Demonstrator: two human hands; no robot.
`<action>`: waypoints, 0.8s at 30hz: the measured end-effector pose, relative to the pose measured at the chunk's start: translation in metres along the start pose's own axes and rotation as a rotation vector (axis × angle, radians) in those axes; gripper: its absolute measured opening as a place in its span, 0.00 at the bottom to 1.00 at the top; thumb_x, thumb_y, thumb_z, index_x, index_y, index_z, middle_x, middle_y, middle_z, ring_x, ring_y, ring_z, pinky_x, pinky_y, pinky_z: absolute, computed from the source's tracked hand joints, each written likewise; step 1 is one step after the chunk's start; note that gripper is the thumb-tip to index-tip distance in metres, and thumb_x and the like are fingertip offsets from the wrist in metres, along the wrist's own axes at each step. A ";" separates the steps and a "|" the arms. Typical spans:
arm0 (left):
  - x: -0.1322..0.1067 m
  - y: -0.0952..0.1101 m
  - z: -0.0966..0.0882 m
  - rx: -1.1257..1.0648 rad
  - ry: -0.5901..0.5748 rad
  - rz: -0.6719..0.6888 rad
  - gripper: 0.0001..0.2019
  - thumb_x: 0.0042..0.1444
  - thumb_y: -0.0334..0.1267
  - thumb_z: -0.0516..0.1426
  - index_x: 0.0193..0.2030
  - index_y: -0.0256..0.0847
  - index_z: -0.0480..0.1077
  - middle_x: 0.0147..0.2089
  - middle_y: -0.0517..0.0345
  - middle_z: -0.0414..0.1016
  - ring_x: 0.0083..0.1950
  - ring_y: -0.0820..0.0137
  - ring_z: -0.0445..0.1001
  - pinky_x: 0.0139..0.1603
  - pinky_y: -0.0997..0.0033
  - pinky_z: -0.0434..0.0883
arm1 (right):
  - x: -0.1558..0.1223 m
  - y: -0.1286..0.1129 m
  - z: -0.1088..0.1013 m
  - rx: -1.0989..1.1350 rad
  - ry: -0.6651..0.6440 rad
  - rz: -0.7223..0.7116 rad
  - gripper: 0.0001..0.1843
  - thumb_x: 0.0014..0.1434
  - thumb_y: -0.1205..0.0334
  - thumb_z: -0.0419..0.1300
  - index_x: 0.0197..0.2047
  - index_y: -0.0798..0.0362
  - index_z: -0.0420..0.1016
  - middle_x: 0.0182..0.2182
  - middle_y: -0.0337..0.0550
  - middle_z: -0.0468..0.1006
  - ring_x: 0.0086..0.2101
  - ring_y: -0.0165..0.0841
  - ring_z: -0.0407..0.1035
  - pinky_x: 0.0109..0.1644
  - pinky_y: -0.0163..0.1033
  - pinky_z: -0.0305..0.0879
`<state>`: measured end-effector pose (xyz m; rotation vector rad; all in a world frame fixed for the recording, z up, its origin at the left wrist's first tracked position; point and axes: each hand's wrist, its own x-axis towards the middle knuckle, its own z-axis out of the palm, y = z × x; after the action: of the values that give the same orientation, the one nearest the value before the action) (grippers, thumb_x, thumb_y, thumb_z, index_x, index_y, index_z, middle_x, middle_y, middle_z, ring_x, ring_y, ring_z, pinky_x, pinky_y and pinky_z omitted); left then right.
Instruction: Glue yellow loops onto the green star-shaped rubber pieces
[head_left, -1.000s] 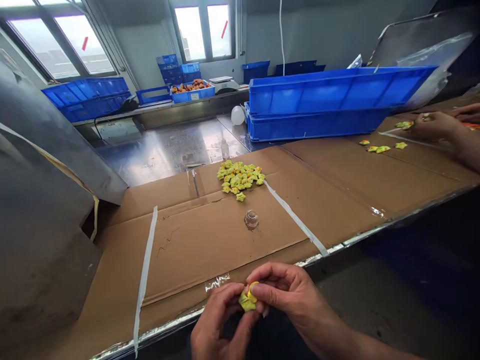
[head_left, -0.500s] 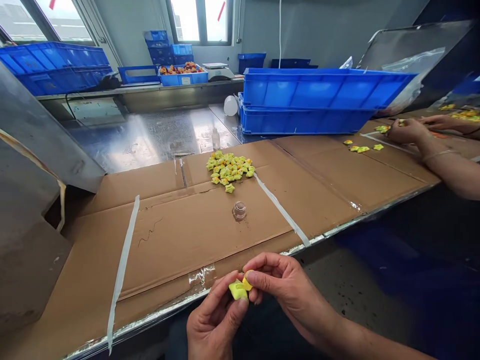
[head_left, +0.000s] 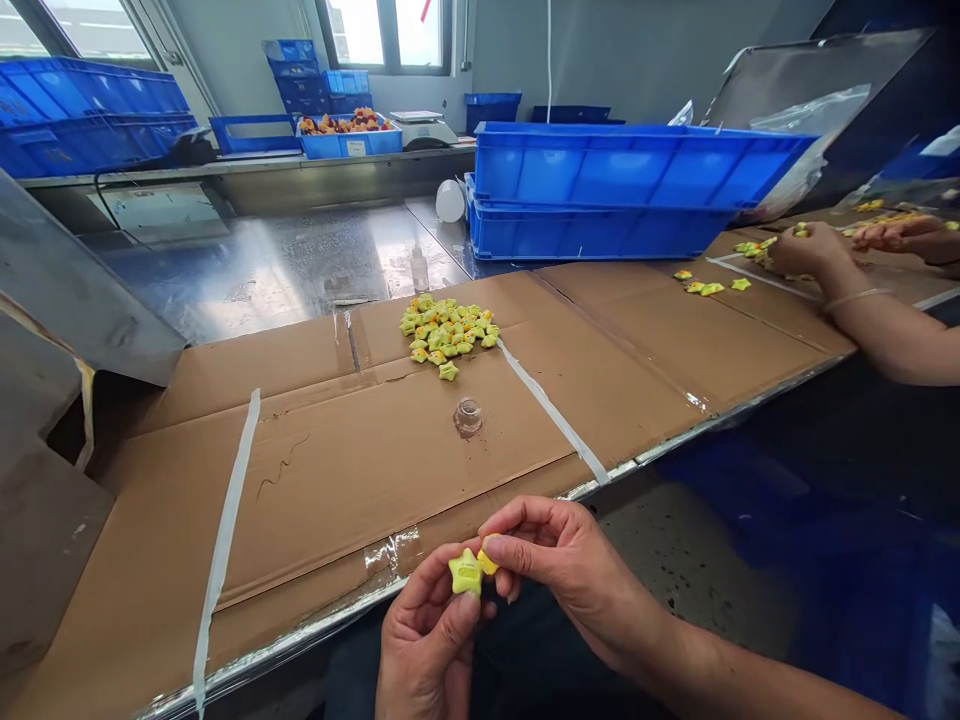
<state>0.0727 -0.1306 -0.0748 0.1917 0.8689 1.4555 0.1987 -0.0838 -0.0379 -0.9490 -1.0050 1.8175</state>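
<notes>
My left hand (head_left: 424, 640) pinches a small yellow-green star piece (head_left: 465, 573) between thumb and fingers, just off the near edge of the cardboard-covered table (head_left: 360, 480). Touching that star is a small orange-yellow piece (head_left: 488, 560), which my right hand (head_left: 559, 560) pinches at its fingertips. A pile of the same yellow-green stars (head_left: 446, 328) lies on the cardboard further out. Between the pile and my hands stands a small clear cup (head_left: 467, 416).
Two stacked blue crates (head_left: 607, 190) stand at the back right. Another person's hands (head_left: 817, 250) work among loose stars (head_left: 709, 287) at the right. A small bottle (head_left: 418, 270) stands on the steel surface (head_left: 247, 270). More blue bins (head_left: 90, 110) line the rear counter.
The star in my left hand has turned so its face shows. My hands have stayed together at the table's edge, while the view has shifted so the scene sits further left.
</notes>
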 end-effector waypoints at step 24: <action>-0.002 0.000 0.008 0.088 -0.003 0.204 0.11 0.39 0.33 0.69 0.33 0.39 0.79 0.35 0.52 0.82 0.37 0.65 0.79 0.41 0.71 0.76 | 0.003 -0.004 -0.002 0.052 -0.006 0.102 0.13 0.51 0.58 0.70 0.33 0.59 0.76 0.24 0.41 0.76 0.24 0.25 0.67 0.31 0.29 0.64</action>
<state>0.0774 -0.1295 -0.0684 0.3570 0.9325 1.6063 0.2007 -0.0790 -0.0356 -0.9786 -0.9231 1.9223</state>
